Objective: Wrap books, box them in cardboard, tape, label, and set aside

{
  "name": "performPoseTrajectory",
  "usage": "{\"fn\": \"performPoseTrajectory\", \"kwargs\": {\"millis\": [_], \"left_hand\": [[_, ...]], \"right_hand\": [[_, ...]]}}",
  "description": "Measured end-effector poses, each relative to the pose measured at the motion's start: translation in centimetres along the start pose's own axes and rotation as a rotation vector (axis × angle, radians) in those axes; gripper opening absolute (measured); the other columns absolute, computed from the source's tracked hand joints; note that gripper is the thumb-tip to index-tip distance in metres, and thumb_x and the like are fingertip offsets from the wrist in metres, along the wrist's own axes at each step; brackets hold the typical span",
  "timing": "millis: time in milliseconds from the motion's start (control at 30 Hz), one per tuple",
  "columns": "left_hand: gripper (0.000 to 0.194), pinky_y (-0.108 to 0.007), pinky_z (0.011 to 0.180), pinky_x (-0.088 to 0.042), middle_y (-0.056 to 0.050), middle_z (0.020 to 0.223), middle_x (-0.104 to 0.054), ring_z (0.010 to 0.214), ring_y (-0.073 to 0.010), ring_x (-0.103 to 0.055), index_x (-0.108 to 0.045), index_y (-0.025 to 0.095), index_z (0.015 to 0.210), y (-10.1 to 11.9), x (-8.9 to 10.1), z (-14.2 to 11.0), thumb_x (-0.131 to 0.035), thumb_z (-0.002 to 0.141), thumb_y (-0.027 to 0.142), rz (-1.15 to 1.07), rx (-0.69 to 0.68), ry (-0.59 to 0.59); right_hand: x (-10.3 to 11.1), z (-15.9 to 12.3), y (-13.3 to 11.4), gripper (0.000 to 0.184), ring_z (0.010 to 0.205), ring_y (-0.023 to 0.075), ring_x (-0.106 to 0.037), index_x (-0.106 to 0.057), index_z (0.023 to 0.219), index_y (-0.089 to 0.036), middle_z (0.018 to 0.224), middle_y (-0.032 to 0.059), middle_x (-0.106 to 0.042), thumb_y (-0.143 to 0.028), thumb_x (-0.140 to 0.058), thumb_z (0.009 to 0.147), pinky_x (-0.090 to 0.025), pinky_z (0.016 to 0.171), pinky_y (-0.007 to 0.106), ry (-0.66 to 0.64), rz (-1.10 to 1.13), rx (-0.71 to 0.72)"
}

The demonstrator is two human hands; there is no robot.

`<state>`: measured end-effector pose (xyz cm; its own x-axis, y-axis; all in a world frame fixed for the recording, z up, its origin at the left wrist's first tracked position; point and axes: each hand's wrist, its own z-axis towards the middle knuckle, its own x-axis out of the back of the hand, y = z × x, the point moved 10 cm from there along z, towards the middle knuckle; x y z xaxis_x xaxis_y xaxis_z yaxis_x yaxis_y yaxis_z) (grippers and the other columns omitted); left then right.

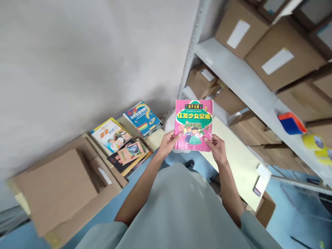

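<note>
A pink children's book with a green panel and yellow Chinese lettering is held up in front of me, its front cover facing me. My left hand grips its lower left edge, thumb on the cover. At the lower right edge, my right hand pinches it the same way, with fingers hidden behind. To the left lie several other books: a blue book on top of a pile, a white and yellow book, and a dark book under a smaller salmon-coloured one.
An open cardboard box stands at the left. On the right is a pale table with a small white-and-dark box near its end. Metal shelving holds several cartons and yellow tape rolls. A wall rises behind.
</note>
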<state>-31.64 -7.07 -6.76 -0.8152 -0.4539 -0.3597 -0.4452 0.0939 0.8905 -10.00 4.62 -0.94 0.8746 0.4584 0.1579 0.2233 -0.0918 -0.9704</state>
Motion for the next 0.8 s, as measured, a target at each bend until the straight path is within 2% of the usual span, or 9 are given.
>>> {"fn": "performPoseTrajectory", "kwargs": {"millis": [100, 167, 333, 467, 567, 667, 733, 800], "left_hand": [[0.064, -0.040, 0.082, -0.066, -0.007, 0.104, -0.086, 0.099, -0.0318, -0.082, -0.085, 0.021, 0.122, -0.9, -6.3, 0.9, -0.094, 0.079, 0.068, 0.040, 0.028, -0.094], [0.064, -0.039, 0.081, -0.066, -0.007, 0.102, -0.086, 0.096, -0.0306, -0.082, -0.085, 0.021, 0.121, -2.3, -10.9, 1.6, -0.094, 0.078, 0.067, 0.069, 0.047, -0.156], [0.066, -0.040, 0.081, -0.066, -0.008, 0.099, -0.085, 0.098, -0.0316, -0.081, -0.085, 0.020, 0.121, -8.0, -22.3, 2.0, -0.096, 0.076, 0.067, 0.168, 0.134, -0.280], [0.067, -0.036, 0.076, -0.064, -0.006, 0.098, -0.084, 0.094, -0.0290, -0.080, -0.084, 0.022, 0.120, -12.0, -29.4, 1.8, -0.095, 0.075, 0.070, 0.272, 0.194, -0.346], [0.067, -0.033, 0.070, -0.061, -0.006, 0.095, -0.083, 0.088, -0.0269, -0.078, -0.084, 0.022, 0.119, -14.1, -33.4, 1.7, -0.093, 0.077, 0.073, 0.347, 0.209, -0.367], [0.064, -0.033, 0.077, -0.062, -0.006, 0.100, -0.084, 0.093, -0.0264, -0.078, -0.084, 0.021, 0.120, -14.9, -36.3, 1.9, -0.090, 0.081, 0.072, 0.355, 0.169, -0.372], [0.061, -0.033, 0.083, -0.062, -0.006, 0.104, -0.084, 0.099, -0.0263, -0.078, -0.084, 0.022, 0.119, -14.9, -37.6, 2.0, -0.088, 0.084, 0.071, 0.382, 0.115, -0.362], [0.059, -0.032, 0.084, -0.062, -0.005, 0.104, -0.084, 0.099, -0.0256, -0.077, -0.084, 0.021, 0.120, -14.5, -38.5, 2.0, -0.083, 0.089, 0.071, 0.472, 0.034, -0.331]], "right_hand": [[6.8, -1.8, 1.8, 0.050, 0.072, 0.0220, -0.071, -0.073, 0.086, -0.028, 0.089, 0.0028, -0.081, -0.074, -0.092, 0.081, -0.058, 0.063, 0.035, 0.107, 0.040, 0.012], [11.4, -3.1, 3.4, 0.050, 0.070, 0.0214, -0.069, -0.074, 0.086, -0.028, 0.090, 0.0028, -0.081, -0.076, -0.090, 0.082, -0.057, 0.060, 0.034, 0.173, 0.068, 0.002], [22.0, -6.7, 7.9, 0.052, 0.072, 0.0224, -0.072, -0.073, 0.081, -0.028, 0.086, 0.0021, -0.080, -0.075, -0.093, 0.078, -0.061, 0.064, 0.035, 0.301, 0.197, -0.042], [28.6, -9.7, 11.7, 0.052, 0.079, 0.0244, -0.077, -0.072, 0.083, -0.027, 0.087, 0.0025, -0.081, -0.075, -0.093, 0.078, -0.063, 0.067, 0.035, 0.410, 0.269, -0.092], [32.3, -11.1, 14.6, 0.054, 0.081, 0.0253, -0.078, -0.071, 0.085, -0.026, 0.093, 0.0048, -0.083, -0.077, -0.088, 0.080, -0.064, 0.067, 0.036, 0.487, 0.292, -0.129], [35.4, -11.8, 16.4, 0.057, 0.095, 0.0305, -0.081, -0.075, 0.099, -0.025, 0.108, 0.0110, -0.085, -0.079, -0.083, 0.084, -0.068, 0.078, 0.042, 0.588, 0.188, -0.148], [37.6, -12.4, 15.8, 0.065, 0.119, 0.0358, -0.078, -0.076, 0.120, -0.024, 0.131, 0.0170, -0.081, -0.078, -0.081, 0.085, -0.069, 0.096, 0.050, 0.742, 0.028, -0.105], [38.5, -12.4, 14.3, 0.072, 0.136, 0.0376, -0.072, -0.072, 0.139, -0.023, 0.151, 0.0203, -0.073, -0.076, -0.077, 0.090, -0.064, 0.111, 0.056, 0.828, -0.083, -0.032]]}}
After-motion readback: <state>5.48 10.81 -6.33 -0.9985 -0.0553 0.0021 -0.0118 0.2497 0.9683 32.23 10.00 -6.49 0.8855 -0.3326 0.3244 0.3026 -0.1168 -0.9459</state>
